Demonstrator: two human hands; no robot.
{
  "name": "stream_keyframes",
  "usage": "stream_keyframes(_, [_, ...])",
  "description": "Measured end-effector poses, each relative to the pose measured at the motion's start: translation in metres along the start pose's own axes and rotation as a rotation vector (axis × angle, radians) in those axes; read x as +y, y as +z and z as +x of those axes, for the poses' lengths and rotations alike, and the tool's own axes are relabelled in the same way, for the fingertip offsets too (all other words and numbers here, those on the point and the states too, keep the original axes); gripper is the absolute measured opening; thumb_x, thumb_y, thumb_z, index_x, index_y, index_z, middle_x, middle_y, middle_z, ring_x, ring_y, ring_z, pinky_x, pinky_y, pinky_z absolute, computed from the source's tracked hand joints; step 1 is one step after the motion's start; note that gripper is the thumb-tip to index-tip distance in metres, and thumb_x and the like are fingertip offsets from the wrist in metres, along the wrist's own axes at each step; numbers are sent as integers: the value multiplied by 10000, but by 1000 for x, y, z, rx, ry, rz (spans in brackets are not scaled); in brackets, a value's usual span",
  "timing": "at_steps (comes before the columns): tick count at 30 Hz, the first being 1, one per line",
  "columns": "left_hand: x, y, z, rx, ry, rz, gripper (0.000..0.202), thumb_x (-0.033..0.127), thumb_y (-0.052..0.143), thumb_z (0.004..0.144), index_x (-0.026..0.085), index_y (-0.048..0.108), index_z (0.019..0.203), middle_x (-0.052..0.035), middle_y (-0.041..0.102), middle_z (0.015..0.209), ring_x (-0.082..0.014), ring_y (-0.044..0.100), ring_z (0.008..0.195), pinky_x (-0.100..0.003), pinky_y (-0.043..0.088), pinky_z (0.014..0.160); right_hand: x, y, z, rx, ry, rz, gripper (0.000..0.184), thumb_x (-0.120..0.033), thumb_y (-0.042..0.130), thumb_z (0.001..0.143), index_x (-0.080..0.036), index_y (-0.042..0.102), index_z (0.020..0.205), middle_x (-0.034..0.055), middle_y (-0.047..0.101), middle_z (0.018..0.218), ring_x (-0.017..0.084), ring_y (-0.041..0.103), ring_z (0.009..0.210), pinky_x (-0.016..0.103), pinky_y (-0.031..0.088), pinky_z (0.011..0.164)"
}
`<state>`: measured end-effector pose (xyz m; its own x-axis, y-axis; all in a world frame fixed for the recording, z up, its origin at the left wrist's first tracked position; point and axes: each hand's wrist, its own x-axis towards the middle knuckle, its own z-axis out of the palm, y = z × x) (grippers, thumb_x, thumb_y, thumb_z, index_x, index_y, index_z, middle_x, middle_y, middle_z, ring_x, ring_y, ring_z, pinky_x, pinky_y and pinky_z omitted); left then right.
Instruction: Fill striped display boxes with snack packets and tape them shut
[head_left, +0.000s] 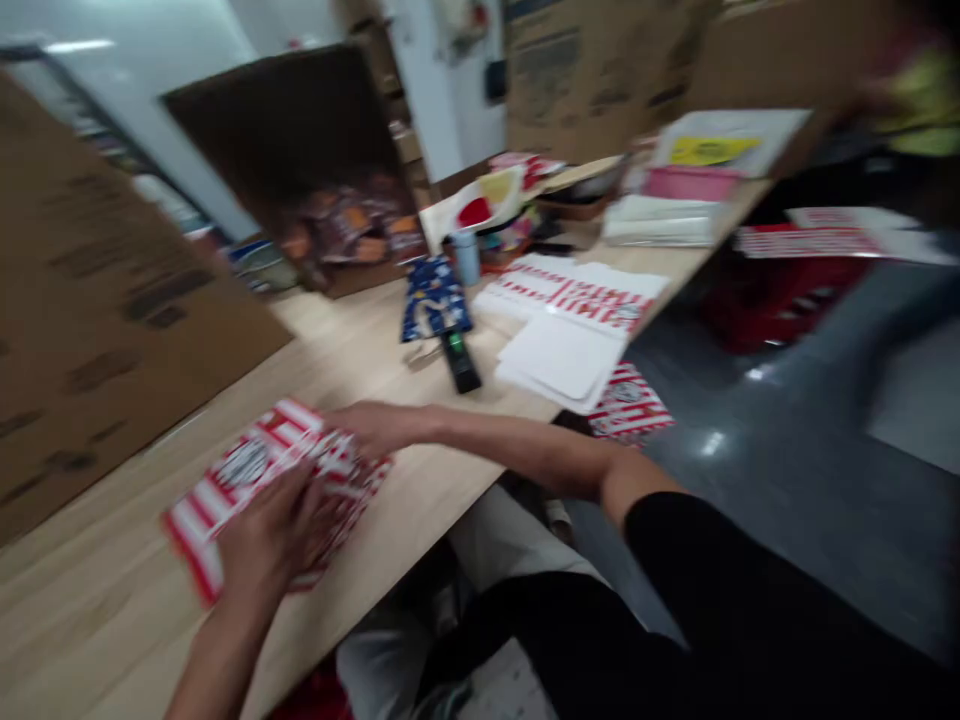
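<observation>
A red-and-white striped carton (244, 463) with a dark round emblem lies at a slant on the table in front of me. My left hand (266, 530) grips its near side, thumb and fingers bent against the striped panel. At the far right end, my right hand (367, 428) holds the edge, its fingers partly hidden and smeared by motion. Whether the carton is folded up or still partly flat I cannot tell.
A blue patterned pouch (436, 300) and a black tool (459, 360) lie beyond the hands. White sheets (562, 355) and striped sheets (592, 292) overlap the table's right edge. An open cardboard box (292, 130) of wrapped packets and a large carton (112, 330) stand leftward.
</observation>
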<state>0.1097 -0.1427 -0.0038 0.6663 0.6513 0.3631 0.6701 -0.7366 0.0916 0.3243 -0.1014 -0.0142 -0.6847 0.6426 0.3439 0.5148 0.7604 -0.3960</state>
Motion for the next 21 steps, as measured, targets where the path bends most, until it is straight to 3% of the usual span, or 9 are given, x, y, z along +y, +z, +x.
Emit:
stream_keyframes(1, [-7,4,-8,67,-134,71,377,488,398,1032,283,641,1235,-66,724,1158,-255,699,976,-401,596,736,2,2,3,-20,43,7,288,-76,609,893,-131,598,1175,116,664,1309,220,652,1133,282,507,936])
stream_keyframes(2, [-13,8,-13,53,-218,140,383,487,405,1024,277,667,1209,-71,742,1154,-259,712,1000,-377,591,745,3,3,6,-60,93,-11,247,-85,614,876,-124,609,1120,123,699,1211,239,673,1062,299,519,878])
stream_keyframes(4, [-20,15,-15,-14,-268,243,371,450,413,1021,268,705,1163,-73,765,1122,-263,732,973,-354,582,727,4,5,10,-125,113,-70,223,-162,667,861,-125,610,1073,130,714,1088,258,681,962,310,511,788])
stream_keyframes(8, [-18,18,-11,-60,-213,267,372,361,404,1024,230,710,1190,-104,758,1157,-280,747,963,-389,601,758,4,4,11,-186,-22,-200,170,-197,625,906,-153,579,1063,124,695,1052,220,651,861,290,449,703])
stream_keyframes(14, [-21,28,-30,74,-111,160,337,229,448,996,185,690,1227,-137,702,1280,-288,690,1169,-450,605,940,11,13,1,-127,-104,-276,109,-122,482,955,-147,559,1028,106,671,1000,175,592,808,282,407,688])
stream_keyframes(21, [-19,31,-44,142,-57,52,364,195,468,999,177,653,1312,-108,659,1356,-271,640,1255,-451,586,1024,0,21,-15,-53,-143,-177,249,-88,438,951,-148,569,1154,113,682,1038,180,621,849,276,450,720])
